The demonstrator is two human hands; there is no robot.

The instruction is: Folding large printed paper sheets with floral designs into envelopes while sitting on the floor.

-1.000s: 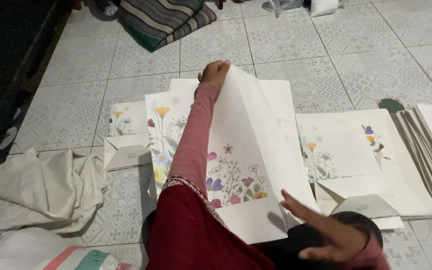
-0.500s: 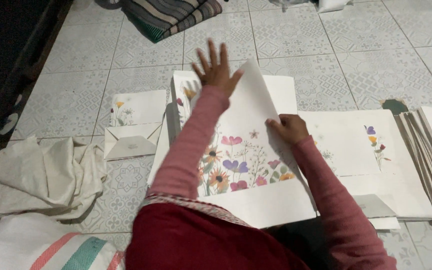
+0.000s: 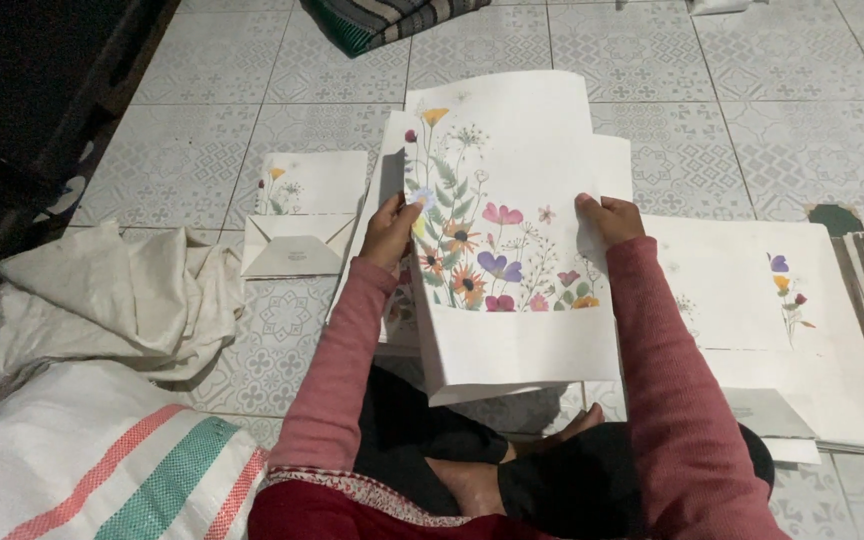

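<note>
Left hand point(image 3: 389, 232): grips the left edge of the flowered paper bag point(image 3: 512, 240), fingers curled around it.
Right hand point(image 3: 607, 217): clamps the bag's right edge, thumb on the front.
Bag position: flat between both hands, above the lap, over the tiled floor point(image 3: 742, 110).
Left floor edge: cream cloth point(image 3: 112, 300), striped sack point(image 3: 102, 470).
Right floor edge: stacked bags point(image 3: 772, 330).

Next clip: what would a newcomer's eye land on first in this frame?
First, the white paper bag printed with colourful flowers, held at centre by its two side edges between the left hand and the right hand. Next, the flat stacks of similar bags spread on the patterned tile floor to the right. At lower left, a woven sack with red and green stripes lies beside a crumpled pale cloth.
</note>
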